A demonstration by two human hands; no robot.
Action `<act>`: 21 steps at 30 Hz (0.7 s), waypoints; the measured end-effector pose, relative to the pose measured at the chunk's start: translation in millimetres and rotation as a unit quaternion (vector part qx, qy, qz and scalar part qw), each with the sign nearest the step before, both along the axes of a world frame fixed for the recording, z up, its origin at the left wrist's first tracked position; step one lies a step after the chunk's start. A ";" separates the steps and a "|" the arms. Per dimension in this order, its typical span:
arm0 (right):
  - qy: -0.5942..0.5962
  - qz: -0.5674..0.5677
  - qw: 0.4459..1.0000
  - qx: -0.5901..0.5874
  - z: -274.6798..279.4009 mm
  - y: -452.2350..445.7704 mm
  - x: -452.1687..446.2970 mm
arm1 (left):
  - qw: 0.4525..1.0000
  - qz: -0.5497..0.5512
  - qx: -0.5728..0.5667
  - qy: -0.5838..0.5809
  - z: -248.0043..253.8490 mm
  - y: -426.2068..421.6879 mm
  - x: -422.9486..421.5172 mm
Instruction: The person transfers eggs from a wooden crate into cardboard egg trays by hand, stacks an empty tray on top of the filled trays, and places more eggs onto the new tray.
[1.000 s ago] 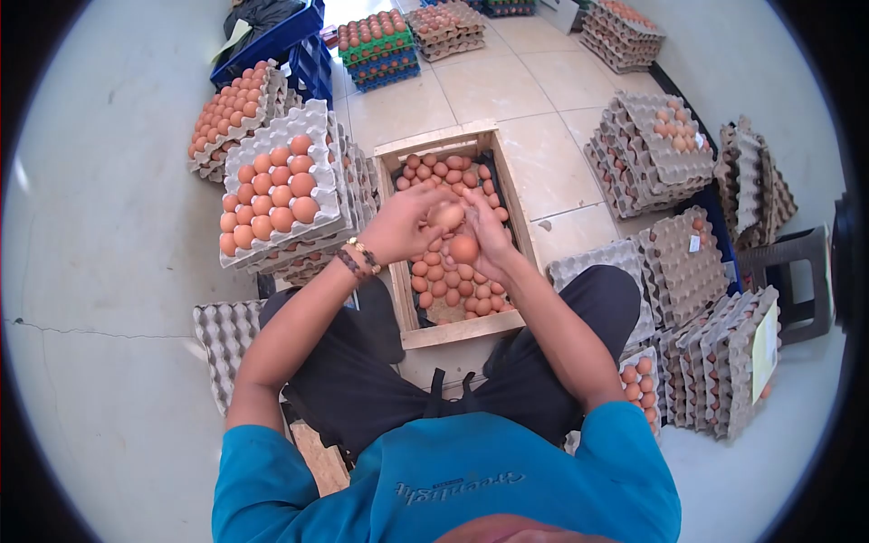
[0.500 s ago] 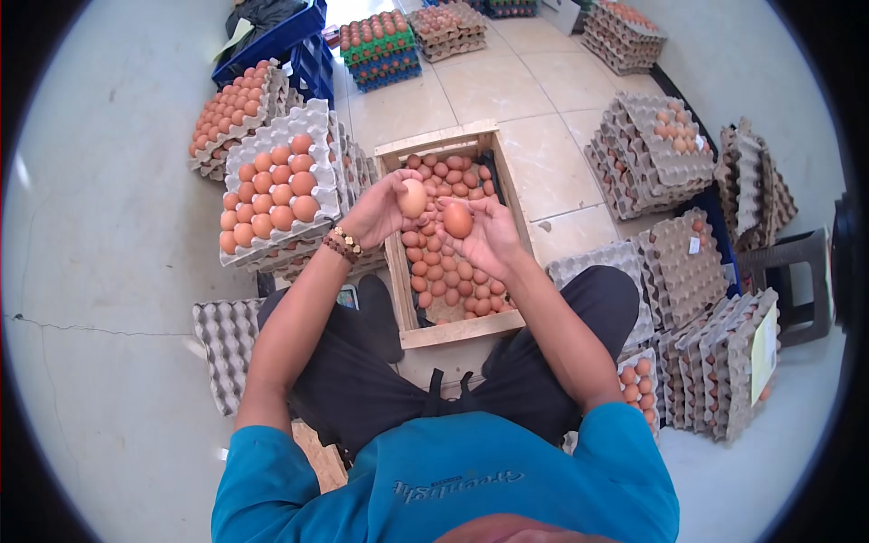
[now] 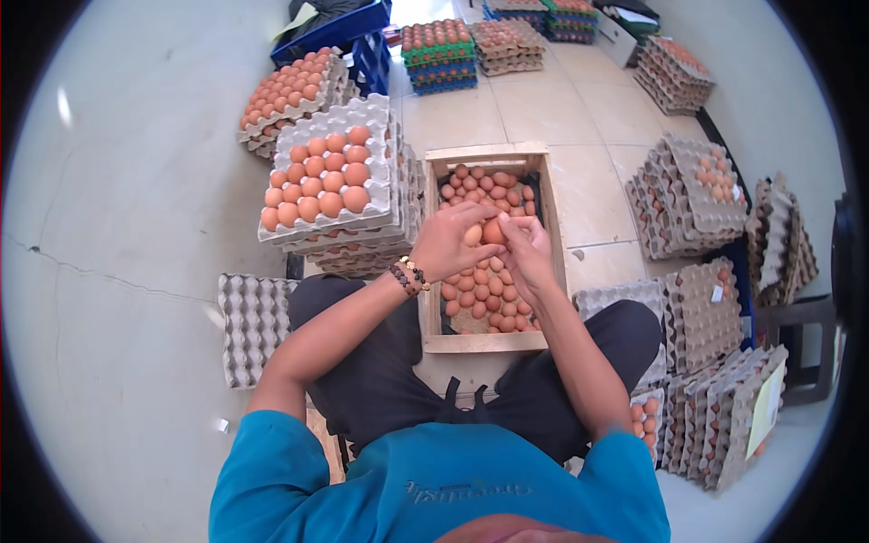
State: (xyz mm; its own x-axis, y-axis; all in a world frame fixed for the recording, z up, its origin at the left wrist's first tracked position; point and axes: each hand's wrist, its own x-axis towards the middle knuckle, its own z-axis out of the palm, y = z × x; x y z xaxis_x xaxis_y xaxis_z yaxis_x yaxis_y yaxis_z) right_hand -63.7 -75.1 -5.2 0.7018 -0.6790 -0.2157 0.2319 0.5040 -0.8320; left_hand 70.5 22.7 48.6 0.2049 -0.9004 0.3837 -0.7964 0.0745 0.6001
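Over a wooden crate (image 3: 484,343) of loose brown eggs, my two hands are close together. My left hand (image 3: 445,242), with beaded bracelets (image 3: 409,276) at the wrist, is curled around a pale egg (image 3: 472,235). Beside it, a darker brown egg (image 3: 493,233) is held by the fingers of my right hand (image 3: 529,256). The left fingertips reach to this darker egg too; whether they press on it I cannot tell. Many loose eggs (image 3: 480,288) lie in the crate below, partly hidden by my hands.
Left of the crate stands a tall stack of grey trays (image 3: 395,181) topped with brown eggs (image 3: 312,188). An egg tray (image 3: 253,330) lies by my left knee. More tray stacks (image 3: 692,204) are on the right, near a dark stool (image 3: 806,348). Green and blue trays (image 3: 439,59) stand farther back.
My hands have come together, bringing the pale egg and the darker egg side by side. The left hand has turned over more toward the right. The camera view has shifted, moving the scene rightward.
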 end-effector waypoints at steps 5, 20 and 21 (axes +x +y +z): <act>-0.061 0.023 0.996 0.064 18.1 -0.9 -0.7 | 0.995 0.041 -0.026 0.089 2.6 -7.3 44.7; 0.019 -0.014 1.000 0.017 11.8 -30.0 -9.3 | 0.930 0.282 0.199 -0.128 51.4 -23.6 290.2; 0.017 -0.017 1.000 0.019 11.3 -31.3 -8.9 | 0.925 0.286 0.217 -0.125 50.7 -25.2 290.1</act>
